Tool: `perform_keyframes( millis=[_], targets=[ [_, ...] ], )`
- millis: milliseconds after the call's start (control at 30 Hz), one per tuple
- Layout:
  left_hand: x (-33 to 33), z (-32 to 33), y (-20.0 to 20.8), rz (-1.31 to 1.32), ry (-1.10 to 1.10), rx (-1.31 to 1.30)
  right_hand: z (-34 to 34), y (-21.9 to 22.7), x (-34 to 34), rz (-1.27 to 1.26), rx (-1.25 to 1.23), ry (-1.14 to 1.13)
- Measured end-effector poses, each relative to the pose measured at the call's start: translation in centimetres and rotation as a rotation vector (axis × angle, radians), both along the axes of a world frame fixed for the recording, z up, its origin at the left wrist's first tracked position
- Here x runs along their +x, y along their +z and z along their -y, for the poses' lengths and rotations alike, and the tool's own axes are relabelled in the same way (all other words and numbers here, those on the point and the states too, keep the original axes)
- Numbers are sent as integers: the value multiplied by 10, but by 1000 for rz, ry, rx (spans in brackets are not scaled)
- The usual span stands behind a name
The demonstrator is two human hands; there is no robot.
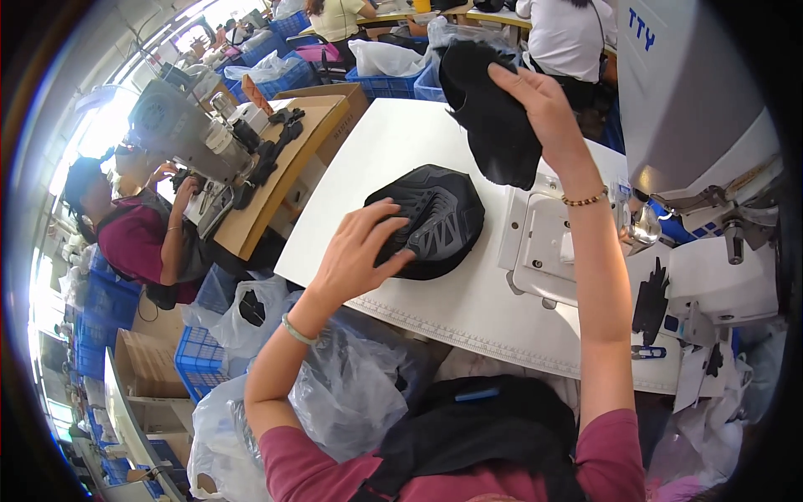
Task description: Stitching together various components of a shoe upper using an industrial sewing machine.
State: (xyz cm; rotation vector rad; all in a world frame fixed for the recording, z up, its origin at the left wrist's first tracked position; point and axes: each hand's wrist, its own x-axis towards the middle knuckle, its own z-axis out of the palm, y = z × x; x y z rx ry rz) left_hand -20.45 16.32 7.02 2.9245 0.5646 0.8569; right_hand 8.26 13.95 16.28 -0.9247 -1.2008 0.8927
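On the white sewing table [343, 197] lies a stack of black shoe upper pieces [447, 222] with a raised grey pattern on the top one. My left hand [351, 251] rests on the stack's left side, fingers spread and curled a little, gripping nothing. Up at the far right of the table, my right hand [539, 105] pinches a floppy black shoe upper piece [493, 125] between thumb and fingers. That piece hangs in the air, clear of the stack, partly folded, so its full outline is hidden.
A sewing machine [711, 280] stands at the right, its metal bed plate [544, 247] set in the table. Small scissors-like snips [648, 352] and black strips [651, 305] lie beside it. Plastic bags [343, 385] fill the space below the front edge. A co-worker [138, 238] sits at left.
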Motion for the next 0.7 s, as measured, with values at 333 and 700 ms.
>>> perform_keyframes(
  millis=[333, 700],
  targets=[
    [-20, -23, -45, -456, 45, 225, 71, 3, -27, 61, 246, -82],
    [-46, -23, -36, -285, 97, 173, 154, -76, -9, -373, 78, 95]
  ],
)
